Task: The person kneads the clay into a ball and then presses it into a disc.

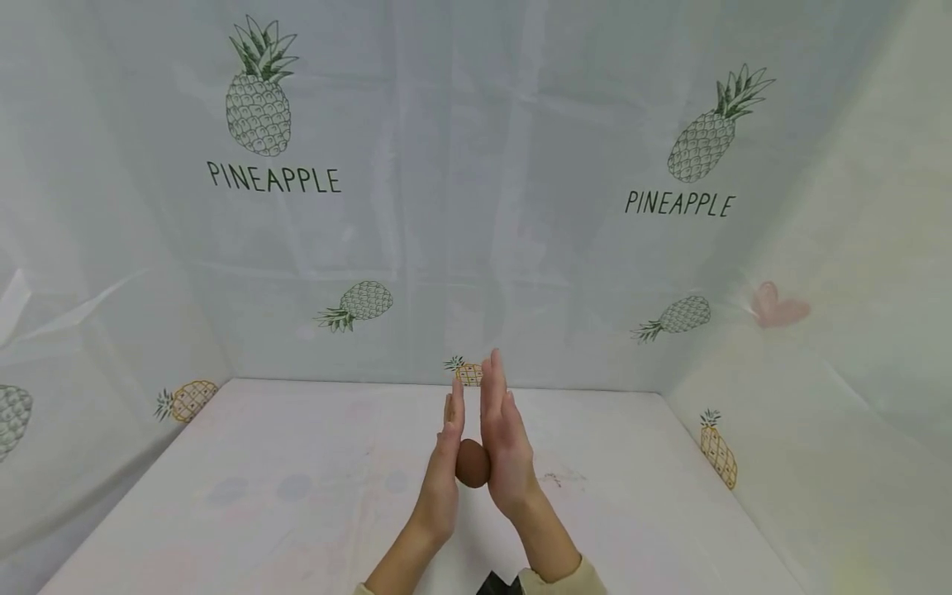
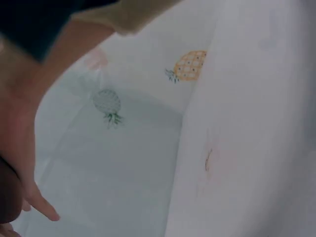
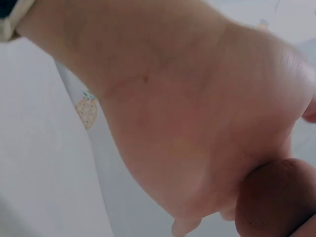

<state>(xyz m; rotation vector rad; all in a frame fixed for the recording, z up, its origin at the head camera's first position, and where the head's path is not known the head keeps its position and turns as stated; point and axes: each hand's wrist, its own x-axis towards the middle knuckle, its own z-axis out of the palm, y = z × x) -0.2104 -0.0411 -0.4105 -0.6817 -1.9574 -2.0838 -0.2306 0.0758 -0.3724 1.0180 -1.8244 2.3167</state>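
A brown, slightly oval, clay-like ball (image 1: 473, 464) sits between two upright palms in the head view. My left hand (image 1: 439, 487) presses it from the left, fingers straight and pointing up and away. From the other side my right hand (image 1: 509, 459) presses with its palm, its straight fingers reaching a bit higher. Both hands are above the white table. Up close in the right wrist view, the ball (image 3: 274, 197) has a smooth surface with small marks and lies against a palm. Only part of the ball (image 2: 9, 195) shows at the left wrist view's edge.
The white table (image 1: 297, 463) has faint coloured stains and a small brownish smear (image 1: 554, 478) right of the hands. Pale sheeting (image 1: 476, 207) printed with pineapples closes off the back and both sides. A dark object (image 1: 497, 584) shows by the right sleeve (image 1: 568, 580).
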